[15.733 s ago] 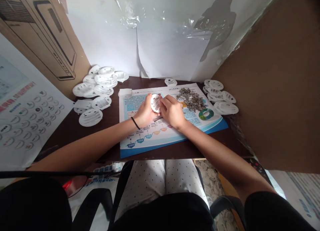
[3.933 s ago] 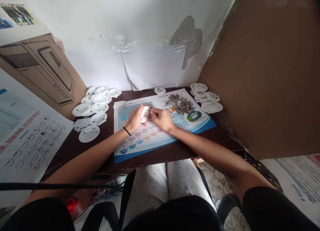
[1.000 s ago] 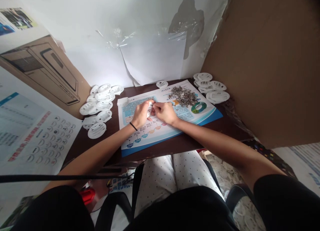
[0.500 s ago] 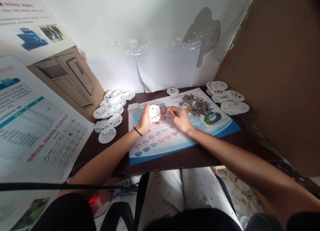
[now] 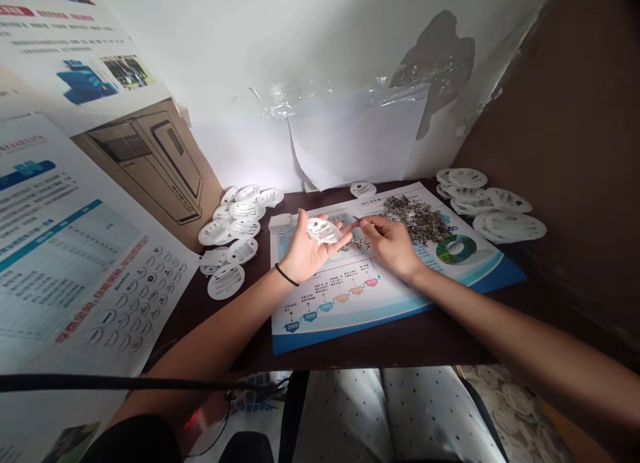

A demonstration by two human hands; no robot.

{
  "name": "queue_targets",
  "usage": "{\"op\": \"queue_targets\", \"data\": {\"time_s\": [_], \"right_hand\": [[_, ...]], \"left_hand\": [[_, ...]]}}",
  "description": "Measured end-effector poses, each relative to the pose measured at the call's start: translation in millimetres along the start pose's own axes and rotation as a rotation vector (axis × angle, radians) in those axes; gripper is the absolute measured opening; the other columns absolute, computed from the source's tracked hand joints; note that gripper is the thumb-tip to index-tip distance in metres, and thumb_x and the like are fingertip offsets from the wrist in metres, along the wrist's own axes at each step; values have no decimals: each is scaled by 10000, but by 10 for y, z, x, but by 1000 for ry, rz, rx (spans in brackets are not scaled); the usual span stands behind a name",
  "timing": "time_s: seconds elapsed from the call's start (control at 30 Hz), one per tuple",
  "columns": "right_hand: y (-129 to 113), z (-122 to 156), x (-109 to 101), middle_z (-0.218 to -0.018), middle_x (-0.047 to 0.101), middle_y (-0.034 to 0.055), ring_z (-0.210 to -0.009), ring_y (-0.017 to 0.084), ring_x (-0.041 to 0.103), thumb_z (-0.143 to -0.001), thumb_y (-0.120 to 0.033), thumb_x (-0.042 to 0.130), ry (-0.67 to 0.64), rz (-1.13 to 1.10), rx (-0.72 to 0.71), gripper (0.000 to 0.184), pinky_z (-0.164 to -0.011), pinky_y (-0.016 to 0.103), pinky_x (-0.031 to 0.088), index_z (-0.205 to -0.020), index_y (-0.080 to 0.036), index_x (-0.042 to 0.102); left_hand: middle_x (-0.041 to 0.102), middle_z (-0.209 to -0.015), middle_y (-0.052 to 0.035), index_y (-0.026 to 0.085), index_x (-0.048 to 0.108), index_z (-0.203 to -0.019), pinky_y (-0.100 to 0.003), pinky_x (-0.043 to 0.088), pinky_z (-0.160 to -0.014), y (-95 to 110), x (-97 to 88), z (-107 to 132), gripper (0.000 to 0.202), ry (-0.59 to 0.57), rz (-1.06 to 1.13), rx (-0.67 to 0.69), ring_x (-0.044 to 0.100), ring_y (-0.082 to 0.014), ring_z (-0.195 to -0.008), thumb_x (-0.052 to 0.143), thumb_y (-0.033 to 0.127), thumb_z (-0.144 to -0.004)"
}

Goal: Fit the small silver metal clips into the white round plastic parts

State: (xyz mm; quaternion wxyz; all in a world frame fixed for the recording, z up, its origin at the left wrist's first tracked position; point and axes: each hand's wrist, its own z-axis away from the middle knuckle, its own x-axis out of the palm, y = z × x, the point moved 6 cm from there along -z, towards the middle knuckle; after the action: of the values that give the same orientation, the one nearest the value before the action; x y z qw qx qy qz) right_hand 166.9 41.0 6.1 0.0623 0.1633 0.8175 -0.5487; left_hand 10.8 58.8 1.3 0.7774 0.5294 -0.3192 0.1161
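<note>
A round white plastic part (image 5: 323, 230) with slots lies tilted across the palm and fingers of my left hand (image 5: 306, 253), which holds it over the printed sheet. Just to its right, my right hand (image 5: 393, 244) is closed in a pinch. A small thin metal piece (image 5: 356, 218) sticks out from its fingertips, its exact shape too small to tell. Under and between the hands lie a few loose metal pieces (image 5: 357, 245). Beyond my right hand is a heap of small metal pieces (image 5: 420, 219) on the sheet.
White round parts are piled at the left (image 5: 244, 211) and at the right (image 5: 509, 226). A single white part (image 5: 363, 190) lies by the back wall, and a small white block (image 5: 280, 223) near the sheet's left edge. Cardboard and paper walls enclose the dark table (image 5: 350, 353).
The white part has tipped from facing me to lying flatter in my left hand, whose fingers have opened out. My right hand still pinches beside it. The whole view has shifted slightly.
</note>
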Motion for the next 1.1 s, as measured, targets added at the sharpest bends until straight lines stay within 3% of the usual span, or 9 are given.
{"op": "queue_targets", "data": {"time_s": [0.13, 0.33, 0.57, 0.7, 0.8, 0.93, 1.1], "right_hand": [[-3, -1, -13, -617, 570, -2, -580, 128, 462, -863, -408, 501, 11, 18, 5, 317, -568, 277, 343, -834, -172, 711], [-54, 10, -6, -609, 577, -3, -570, 130, 471, -858, -422, 506, -7, 21, -6, 323, -570, 279, 354, -824, -176, 712], [-49, 30, 21, -599, 552, -3, -583, 131, 464, -879, -425, 487, -34, 47, -13, 338, -569, 272, 349, -791, -183, 706], [-51, 26, 32, -674, 604, 7, -641, 144, 519, -879, -417, 485, -61, 26, -11, 322, -614, 279, 378, -854, -189, 712], [-38, 22, 48, -632, 560, -5, -614, 141, 501, -877, -427, 488, -87, 20, 6, 308, -599, 281, 370, -823, -192, 681], [-6, 54, 100, -528, 417, -52, -476, 115, 390, -887, -469, 471, -129, -126, 141, 279, -479, 267, 311, -788, -219, 545], [-106, 151, 247, -488, 336, -83, -402, 89, 295, -866, -571, 493, -299, -406, 352, 347, -409, 259, 254, -796, -232, 470]], "left_hand": [[649, -908, -82, 173, 487, -884, -405, 548, -924, -14, 25, 7, 567, -15, 54, -11, 644, -234, -1072, 313, 713, -880], [642, -1042, -112, 176, 471, -862, -399, 549, -916, 9, 17, -8, 524, 1, -22, 67, 629, -227, -1089, 406, 696, -865], [603, -1210, -149, 188, 477, -888, -462, 544, -915, -19, 31, -20, 530, 5, -94, 72, 590, -262, -1155, 430, 714, -842], [633, -1121, -140, 188, 462, -816, -472, 540, -912, -18, 19, -30, 524, -1, -106, 102, 584, -267, -1160, 453, 711, -827], [644, -1065, -136, 183, 461, -781, -478, 536, -899, -21, -12, -39, 532, 3, -133, 129, 583, -284, -1161, 489, 714, -806], [643, -1128, -119, 183, 504, -827, -411, 510, -923, 8, 28, -18, 429, -115, -193, 229, 552, -252, -1213, 623, 595, -803], [611, -1262, -66, 246, 531, -1105, -328, 490, -923, 39, 126, 71, 406, -287, -267, 372, 553, -200, -1208, 728, 390, -782]]}}
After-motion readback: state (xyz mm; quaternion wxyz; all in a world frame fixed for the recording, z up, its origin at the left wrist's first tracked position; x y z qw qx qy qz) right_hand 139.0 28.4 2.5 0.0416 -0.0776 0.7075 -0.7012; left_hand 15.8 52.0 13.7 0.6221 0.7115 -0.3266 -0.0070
